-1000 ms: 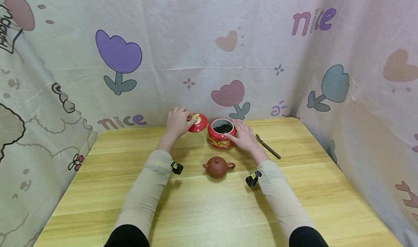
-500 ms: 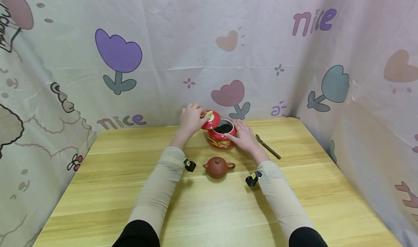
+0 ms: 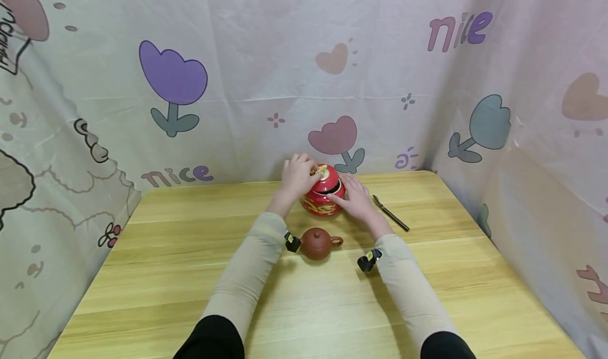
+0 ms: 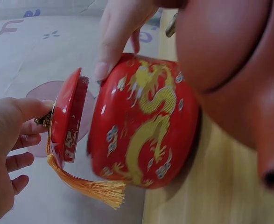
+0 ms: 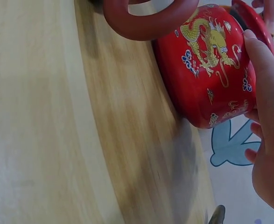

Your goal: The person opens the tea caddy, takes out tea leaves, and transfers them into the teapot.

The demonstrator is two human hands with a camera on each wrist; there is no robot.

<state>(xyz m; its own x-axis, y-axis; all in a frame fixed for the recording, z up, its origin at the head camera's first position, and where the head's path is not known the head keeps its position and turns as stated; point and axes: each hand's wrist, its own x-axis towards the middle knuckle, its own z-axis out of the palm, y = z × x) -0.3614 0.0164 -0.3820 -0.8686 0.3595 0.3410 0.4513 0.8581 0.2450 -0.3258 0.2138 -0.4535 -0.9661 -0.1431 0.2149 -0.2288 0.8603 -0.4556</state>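
Between thumb and fingers, my left hand [image 3: 297,178] pinches the gold knob of a red lid [image 3: 329,176]. An orange tassel [image 4: 94,189] hangs from that knob in the left wrist view. The lid is held just over the mouth of a red jar [image 3: 317,208] with a gold dragon on it, a gap still showing between lid and rim. My right hand [image 3: 357,199] holds the jar's right side, thumb near the rim and fingers behind. Dark contents show as a thin strip under the lid. The jar stands upright on the table.
A small brown clay teapot [image 3: 316,244] stands in front of the jar, close to the left wrist camera. Right of the right hand lies a slim dark tool [image 3: 391,214] with a metallic end. A printed curtain [image 3: 247,84] hangs behind the wooden table [image 3: 152,274].
My left hand has carried the lid rightward from beside the jar to over its mouth, covering most of the opening. The right hand has stayed on the jar.
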